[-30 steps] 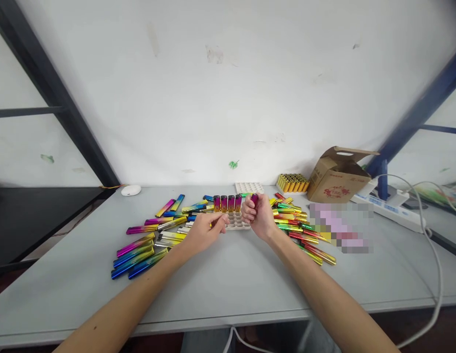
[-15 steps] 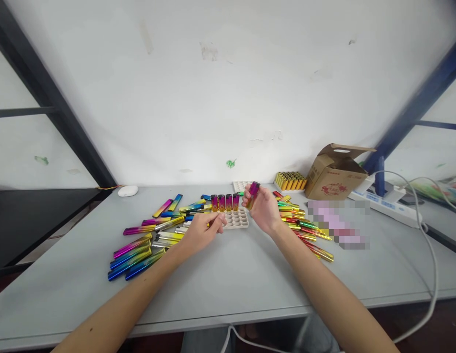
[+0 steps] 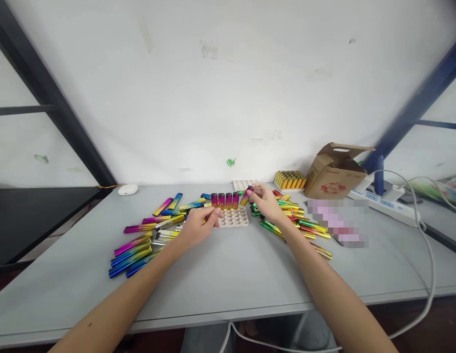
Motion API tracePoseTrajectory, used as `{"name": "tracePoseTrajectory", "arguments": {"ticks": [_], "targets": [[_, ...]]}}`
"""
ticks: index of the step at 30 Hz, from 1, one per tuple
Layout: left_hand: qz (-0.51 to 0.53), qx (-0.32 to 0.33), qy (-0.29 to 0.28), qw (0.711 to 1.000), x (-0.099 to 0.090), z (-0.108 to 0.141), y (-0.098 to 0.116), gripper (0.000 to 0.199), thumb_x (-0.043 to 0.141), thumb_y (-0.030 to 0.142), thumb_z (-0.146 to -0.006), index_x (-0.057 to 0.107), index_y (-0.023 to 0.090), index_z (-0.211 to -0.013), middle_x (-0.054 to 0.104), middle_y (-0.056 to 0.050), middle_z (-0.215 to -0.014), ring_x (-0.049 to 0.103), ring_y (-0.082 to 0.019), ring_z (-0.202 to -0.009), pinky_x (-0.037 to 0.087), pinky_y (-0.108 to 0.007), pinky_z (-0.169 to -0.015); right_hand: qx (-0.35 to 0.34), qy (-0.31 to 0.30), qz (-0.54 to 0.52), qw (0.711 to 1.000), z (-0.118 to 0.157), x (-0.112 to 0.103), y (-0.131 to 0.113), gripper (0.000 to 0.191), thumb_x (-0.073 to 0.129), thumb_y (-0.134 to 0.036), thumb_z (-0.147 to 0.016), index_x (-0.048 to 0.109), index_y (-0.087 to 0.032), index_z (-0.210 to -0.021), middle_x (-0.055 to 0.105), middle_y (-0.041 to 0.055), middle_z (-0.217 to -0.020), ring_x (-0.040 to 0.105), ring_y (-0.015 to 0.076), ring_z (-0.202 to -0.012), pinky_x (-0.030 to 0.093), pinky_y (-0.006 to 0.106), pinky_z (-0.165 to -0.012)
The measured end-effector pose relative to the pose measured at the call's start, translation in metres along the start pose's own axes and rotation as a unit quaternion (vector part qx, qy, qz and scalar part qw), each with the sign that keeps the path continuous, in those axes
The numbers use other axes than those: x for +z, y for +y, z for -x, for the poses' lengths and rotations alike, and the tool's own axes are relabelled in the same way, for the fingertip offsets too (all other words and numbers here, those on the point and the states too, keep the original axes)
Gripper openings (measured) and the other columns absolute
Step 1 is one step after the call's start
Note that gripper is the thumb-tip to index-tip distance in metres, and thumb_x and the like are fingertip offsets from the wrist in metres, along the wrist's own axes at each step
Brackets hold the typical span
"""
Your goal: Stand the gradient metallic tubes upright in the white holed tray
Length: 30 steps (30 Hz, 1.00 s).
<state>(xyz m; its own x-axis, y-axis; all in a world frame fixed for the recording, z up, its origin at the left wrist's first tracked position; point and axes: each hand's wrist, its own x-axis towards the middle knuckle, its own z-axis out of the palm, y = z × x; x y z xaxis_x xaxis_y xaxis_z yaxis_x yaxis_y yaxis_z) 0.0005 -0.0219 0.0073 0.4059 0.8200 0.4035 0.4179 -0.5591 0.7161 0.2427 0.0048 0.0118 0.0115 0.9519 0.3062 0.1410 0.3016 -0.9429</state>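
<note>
A purple-and-gold lighter (image 3: 244, 198) is pinched in my right hand (image 3: 266, 202), tilted just above the back right corner of a white tray with round holes (image 3: 233, 218). Along the tray's back row stand several upright purple-and-gold lighters (image 3: 225, 201). My left hand (image 3: 199, 226) is closed at the tray's left edge, its fingertips curled together; whatever may be in them is hidden. Beside it lies a loose spread of blue, purple, silver and gold lighters (image 3: 131, 260). Green, red and gold lighters (image 3: 304, 225) lie under and beside my right forearm.
A second white tray (image 3: 244, 185) lies by the wall. Right of it, another holds packed gold lighters (image 3: 291, 180). An open cardboard box (image 3: 336, 176) stands beside a white power strip (image 3: 389, 208) with trailing cables. A white case (image 3: 128, 189) sits at the back left.
My right hand has turned over and brought its lighter down and slightly left to the row's right end. My left hand has shifted a little left, its fingers still closed.
</note>
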Motion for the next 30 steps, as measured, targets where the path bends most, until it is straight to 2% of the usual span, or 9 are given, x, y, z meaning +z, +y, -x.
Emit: {"name": "tracePoseTrajectory", "arguments": {"ticks": [3, 6, 12, 16, 19, 21, 23, 26, 30], "targets": [[-0.011, -0.003, 0.001, 1.000, -0.001, -0.001, -0.003, 0.040, 0.041, 0.040, -0.096, 0.066, 0.017, -0.075, 0.066, -0.001, -0.063, 0.059, -0.014, -0.060, 0.043, -0.024, -0.058, -0.005, -0.017, 0.065, 0.998, 0.000, 0.001, 0.008, 0.029, 0.057, -0.047, -0.083, 0.047, -0.022, -0.094, 0.066, -0.0014, -0.075, 0.055, 0.0148, -0.063, 0.043, 0.028, -0.063], [-0.032, 0.006, 0.001, 0.999, -0.001, 0.000, -0.006, 0.039, 0.041, 0.039, -0.096, 0.066, 0.018, -0.075, 0.066, 0.000, -0.063, 0.058, -0.013, -0.057, 0.042, -0.025, -0.057, -0.025, -0.031, 0.124, 0.991, 0.002, 0.002, 0.009, 0.023, 0.049, -0.043, -0.087, 0.046, -0.022, -0.096, 0.065, -0.0017, -0.074, 0.054, 0.0151, -0.061, 0.042, 0.029, -0.063], [-0.088, 0.047, -0.021, 0.995, 0.000, 0.001, -0.007, 0.039, 0.039, 0.037, -0.096, 0.064, 0.019, -0.071, 0.066, 0.000, -0.062, 0.058, -0.014, -0.057, 0.041, -0.026, -0.059, -0.076, -0.065, 0.236, 0.967, 0.006, 0.005, 0.007, 0.022, 0.047, -0.033, -0.090, 0.051, -0.020, -0.106, 0.069, 0.0050, -0.091, 0.062, 0.0208, -0.086, 0.045, 0.036, -0.082], [-0.145, 0.038, 0.064, 0.987, -0.015, -0.005, -0.014, 0.042, 0.036, 0.039, -0.096, 0.063, 0.019, -0.070, 0.069, -0.004, -0.072, 0.063, -0.018, -0.068, 0.045, -0.029, -0.068, -0.083, -0.052, 0.297, 0.950, 0.006, 0.004, 0.008, 0.024, 0.050, -0.033, -0.089, 0.056, -0.018, -0.108, 0.068, 0.0099, -0.106, 0.061, 0.0235, -0.103, 0.045, 0.038, -0.091], [-0.240, -0.078, 0.165, 0.953, -0.039, -0.012, -0.028, 0.035, 0.036, 0.040, -0.094, 0.065, 0.020, -0.099, 0.071, -0.006, -0.082, 0.064, -0.024, -0.079, 0.046, -0.034, -0.074, -0.075, -0.051, 0.336, 0.938, 0.007, 0.002, 0.007, 0.033, 0.054, -0.038, -0.088, 0.057, -0.016, -0.113, 0.065, 0.0128, -0.116, 0.058, 0.0257, -0.110, 0.043, 0.040, -0.096], [-0.300, -0.142, 0.182, 0.926, -0.056, -0.015, -0.042, 0.038, 0.040, 0.037, -0.091, 0.058, 0.018, -0.119, 0.070, -0.010, -0.098, 0.061, -0.029, -0.099, 0.046, -0.038, -0.084, -0.075, -0.053, 0.350, 0.932, 0.008, 0.001, 0.005, 0.042, 0.054, -0.042, -0.088, 0.055, -0.015, -0.120, 0.063, 0.0143, -0.120, 0.057, 0.0270, -0.114, 0.042, 0.041, -0.098], [-0.370, -0.198, 0.156, 0.894, -0.070, -0.017, -0.057, 0.048, 0.040, 0.036, -0.089, 0.052, 0.010, -0.127, 0.064, -0.018, -0.116, 0.052, -0.035, -0.116, 0.042, -0.044, -0.093, -0.080, -0.052, 0.363, 0.927, 0.009, 0.000, 0.004, 0.050, 0.052, -0.047, -0.089, 0.052, -0.014, -0.127, 0.060, 0.0157, -0.125, 0.054, 0.0284, -0.118, 0.040, 0.043, -0.102], [-0.424, -0.315, 0.078, 0.846, -0.083, -0.016, -0.076, 0.049, 0.038, 0.040, -0.089, 0.061, 0.007, -0.117, 0.055, -0.026, -0.127, 0.049, -0.043, -0.118, 0.042, -0.051, -0.091, -0.088, -0.049, 0.382, 0.919, 0.011, 0.000, 0.003, 0.058, 0.049, -0.050, -0.090, 0.046, -0.012, -0.134, 0.057, 0.0173, -0.132, 0.050, 0.0301, -0.124, 0.037, 0.045, -0.105], [-0.416, -0.370, 0.029, 0.830, -0.091, -0.017, -0.086, 0.044, 0.040, 0.042, -0.087, 0.067, 0.012, -0.103, 0.061, -0.024, -0.119, 0.055, -0.043, -0.111, 0.044, -0.050, -0.086, -0.094, -0.055, 0.396, 0.912, 0.011, 0.001, 0.006, 0.061, 0.048, -0.049, -0.090, 0.044, -0.010, -0.137, 0.053, 0.0182, -0.136, 0.047, 0.0310, -0.127, 0.035, 0.045, -0.107]]}}
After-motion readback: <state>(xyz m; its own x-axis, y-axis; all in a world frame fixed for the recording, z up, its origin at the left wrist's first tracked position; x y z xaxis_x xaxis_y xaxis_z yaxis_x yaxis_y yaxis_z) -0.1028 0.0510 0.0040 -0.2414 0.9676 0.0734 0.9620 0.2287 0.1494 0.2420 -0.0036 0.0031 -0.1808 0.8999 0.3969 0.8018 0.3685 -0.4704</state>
